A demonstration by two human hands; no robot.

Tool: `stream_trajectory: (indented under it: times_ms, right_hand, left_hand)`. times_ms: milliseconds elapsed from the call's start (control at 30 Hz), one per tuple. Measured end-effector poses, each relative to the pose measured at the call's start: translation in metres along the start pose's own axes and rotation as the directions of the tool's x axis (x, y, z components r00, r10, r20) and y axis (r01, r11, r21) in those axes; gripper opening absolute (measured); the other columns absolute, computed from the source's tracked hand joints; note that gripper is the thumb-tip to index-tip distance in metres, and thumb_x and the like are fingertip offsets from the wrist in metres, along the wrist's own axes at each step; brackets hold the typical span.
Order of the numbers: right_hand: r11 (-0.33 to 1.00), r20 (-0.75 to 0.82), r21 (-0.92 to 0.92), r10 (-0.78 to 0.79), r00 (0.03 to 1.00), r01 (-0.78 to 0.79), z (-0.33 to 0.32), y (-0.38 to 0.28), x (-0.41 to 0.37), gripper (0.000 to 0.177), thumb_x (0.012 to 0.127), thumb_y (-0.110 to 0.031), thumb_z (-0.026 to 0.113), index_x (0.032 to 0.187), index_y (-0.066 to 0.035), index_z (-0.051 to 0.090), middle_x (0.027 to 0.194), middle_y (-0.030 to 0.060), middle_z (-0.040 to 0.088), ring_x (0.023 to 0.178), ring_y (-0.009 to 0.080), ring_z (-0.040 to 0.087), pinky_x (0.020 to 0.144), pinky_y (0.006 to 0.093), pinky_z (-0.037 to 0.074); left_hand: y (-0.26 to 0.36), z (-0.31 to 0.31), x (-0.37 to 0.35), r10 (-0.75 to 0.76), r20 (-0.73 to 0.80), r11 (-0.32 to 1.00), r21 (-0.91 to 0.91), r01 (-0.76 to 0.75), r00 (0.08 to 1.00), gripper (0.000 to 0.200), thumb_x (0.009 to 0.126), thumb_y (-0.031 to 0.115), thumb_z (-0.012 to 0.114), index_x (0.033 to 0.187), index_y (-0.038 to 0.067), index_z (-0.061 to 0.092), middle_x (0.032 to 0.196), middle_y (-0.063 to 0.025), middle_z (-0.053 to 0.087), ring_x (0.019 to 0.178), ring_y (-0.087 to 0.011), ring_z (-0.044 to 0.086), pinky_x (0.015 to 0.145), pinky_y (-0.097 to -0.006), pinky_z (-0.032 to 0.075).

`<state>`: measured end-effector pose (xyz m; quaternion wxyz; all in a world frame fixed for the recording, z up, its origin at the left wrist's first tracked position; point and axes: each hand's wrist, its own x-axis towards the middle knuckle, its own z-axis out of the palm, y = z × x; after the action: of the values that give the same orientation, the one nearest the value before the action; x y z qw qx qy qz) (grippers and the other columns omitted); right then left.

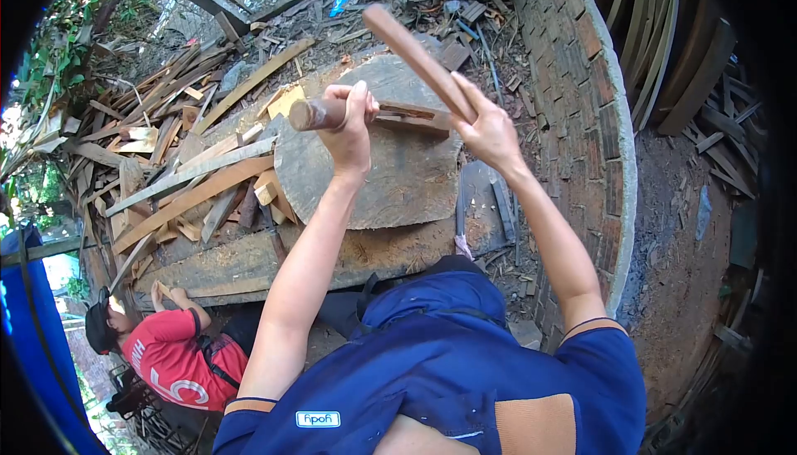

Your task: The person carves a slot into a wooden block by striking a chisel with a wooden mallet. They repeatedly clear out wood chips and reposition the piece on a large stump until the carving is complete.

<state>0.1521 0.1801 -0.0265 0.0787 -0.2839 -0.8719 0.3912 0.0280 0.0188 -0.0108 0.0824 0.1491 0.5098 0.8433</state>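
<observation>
My left hand (350, 129) is closed around a thick, round wooden tool handle (314, 114), its worn end pointing to the left. The tool's working end is hidden by the hand and cannot be made out. In my right hand (490, 133) is a long, smooth wooden stick (415, 52), raised and slanting up to the left. Between and below the hands, a wooden block (415, 123) with a slot cut in its top lies on a broad round tree stump (374, 181).
Scrap wood (178, 168) is heaped at the left. A curved brick wall (573, 114) runs along the right. A co-worker in a red shirt (178, 355) sits at the lower left by a thick plank (224, 268). Curved wooden pieces (660, 31) lean beyond the wall.
</observation>
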Motion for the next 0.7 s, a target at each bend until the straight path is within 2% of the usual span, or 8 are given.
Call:
stream_trajectory:
  times_ms: [67,100,267,333,400,533,600,700]
  right_hand:
    - [0.997,0.091,0.058,0.042,0.995,-0.048,0.019,0.013,0.001,0.074,0.081,-0.029,0.069,0.148,-0.03,0.038,0.129,0.0122,0.062,0.111,0.0337,0.064,0.095,0.0429,0.051]
    - [0.994,-0.01,0.041,-0.097,0.995,0.098,0.031,0.014,0.0,0.072,0.08,-0.029,0.072,0.146,-0.028,0.042,0.134,0.0087,0.059,0.115,0.0334,0.061,0.096,0.0435,0.05]
    - [1.0,-0.023,-0.003,-0.026,0.999,0.026,0.044,0.012,-0.009,0.06,0.081,-0.025,0.072,0.136,-0.021,0.049,0.128,0.0055,0.058,0.11,0.0365,0.061,0.09,0.0471,0.051]
    - [0.999,-0.088,0.013,0.047,0.995,-0.046,0.05,0.011,-0.011,0.058,0.08,-0.025,0.073,0.133,-0.018,0.049,0.126,0.0071,0.057,0.108,0.0372,0.062,0.088,0.0476,0.051]
    - [0.997,-0.071,0.019,0.073,0.995,-0.072,0.051,0.012,-0.008,0.056,0.08,-0.024,0.073,0.131,-0.017,0.05,0.125,0.0078,0.056,0.107,0.0377,0.062,0.088,0.0481,0.051]
    - [0.995,-0.019,0.023,0.1,0.995,-0.1,0.054,0.022,0.002,0.053,0.081,-0.024,0.073,0.127,-0.015,0.05,0.124,0.0096,0.055,0.105,0.0388,0.062,0.088,0.0494,0.05]
    - [0.995,-0.021,0.032,0.094,0.995,-0.093,0.055,0.024,0.002,0.053,0.081,-0.024,0.073,0.127,-0.014,0.05,0.124,0.0097,0.055,0.105,0.0392,0.062,0.088,0.0496,0.05]
    - [0.995,-0.031,0.029,0.092,0.995,-0.091,0.052,0.018,-0.001,0.053,0.081,-0.025,0.073,0.127,-0.013,0.05,0.125,0.01,0.055,0.105,0.0396,0.062,0.088,0.0499,0.05]
  left_hand:
    - [-0.003,-0.004,-0.002,-0.016,-0.004,1.0,-0.01,0.016,1.0,0.017,0.091,0.005,0.065,0.084,0.008,0.049,0.07,-0.0023,0.056,0.064,-0.0117,0.056,0.061,-0.0256,0.046]
    - [-0.002,-0.005,-0.004,-0.012,-0.004,1.0,-0.013,0.012,1.0,0.017,0.091,0.005,0.064,0.085,0.008,0.049,0.071,-0.0024,0.056,0.064,-0.012,0.056,0.062,-0.0263,0.047]
    - [-0.001,0.0,-0.019,0.054,-0.092,0.998,-0.023,-0.056,0.994,0.017,0.093,0.01,0.065,0.086,0.008,0.049,0.073,-0.003,0.056,0.066,-0.0134,0.056,0.068,-0.03,0.051]
    - [0.002,0.0,-0.03,0.046,-0.319,0.997,-0.04,-0.062,0.947,0.023,0.094,0.017,0.066,0.086,0.01,0.046,0.075,-0.0031,0.053,0.074,-0.0155,0.055,0.082,-0.0368,0.05]
    - [0.002,-0.011,-0.035,0.041,-0.339,0.997,-0.043,-0.059,0.94,0.026,0.096,0.027,0.065,0.083,0.012,0.047,0.077,-0.0042,0.057,0.078,-0.0173,0.059,0.088,-0.0376,0.05]
    - [-0.008,-0.055,-0.038,-0.335,-0.624,0.939,-0.283,0.195,0.706,0.039,0.096,0.047,0.059,0.084,0.01,0.052,0.088,-0.0084,0.066,0.094,-0.0238,0.066,0.089,-0.0379,0.054]
    - [-0.014,-0.073,-0.036,-0.603,-0.624,0.788,-0.565,0.245,0.497,0.033,0.096,0.039,0.061,0.086,0.008,0.052,0.089,-0.01,0.065,0.095,-0.0232,0.065,0.09,-0.035,0.054]
    - [-0.013,-0.078,-0.027,-0.616,-0.592,0.758,-0.626,0.185,0.52,0.028,0.097,0.03,0.059,0.086,0.006,0.05,0.084,-0.0112,0.063,0.09,-0.0241,0.065,0.085,-0.0357,0.057]
